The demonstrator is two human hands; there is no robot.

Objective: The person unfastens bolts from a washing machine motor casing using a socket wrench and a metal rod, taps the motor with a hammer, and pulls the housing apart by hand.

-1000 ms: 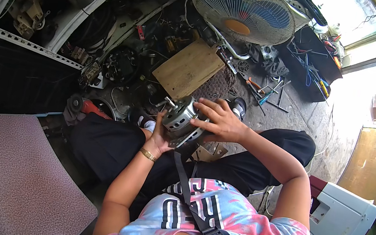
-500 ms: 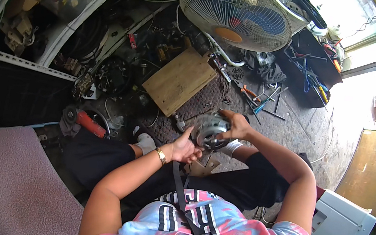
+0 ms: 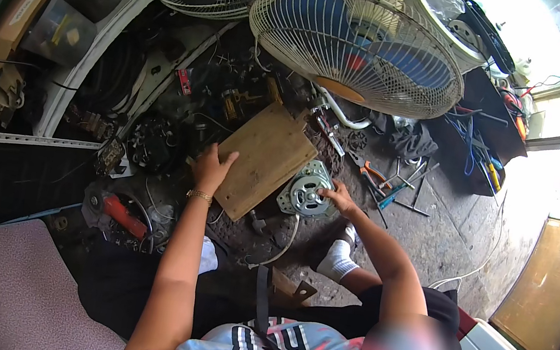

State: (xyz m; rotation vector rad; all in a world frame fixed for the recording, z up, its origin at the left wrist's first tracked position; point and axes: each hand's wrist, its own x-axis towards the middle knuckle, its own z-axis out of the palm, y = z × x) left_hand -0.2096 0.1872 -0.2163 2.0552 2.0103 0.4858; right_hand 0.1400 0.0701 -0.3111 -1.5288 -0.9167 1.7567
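A round silver metal electric motor [image 3: 308,187] with a flanged plate and a central shaft sits beside the right edge of a wooden board [image 3: 269,160]. A pale cable [image 3: 292,238] trails from it toward me. My right hand [image 3: 340,198] grips the motor's right side, its thumb on the top face. At the board's left edge is my left hand [image 3: 211,169], open, the thumb spread over the wood. A gold-coloured band circles my left wrist. A hammer [image 3: 257,222] lies below the board, its head showing.
A large fan [image 3: 355,46] stands ahead. To the right lie pliers [image 3: 367,169], a T-handled wrench [image 3: 415,194] and a black tool box [image 3: 474,145]. A red angle grinder [image 3: 122,216] lies left. A yellow drill [image 3: 234,105] and a metal shelf [image 3: 27,139] are beyond.
The motor was held up between both hands; it is now down beside the board. My left hand has moved away to the board's left edge. My right hand stays on the motor.
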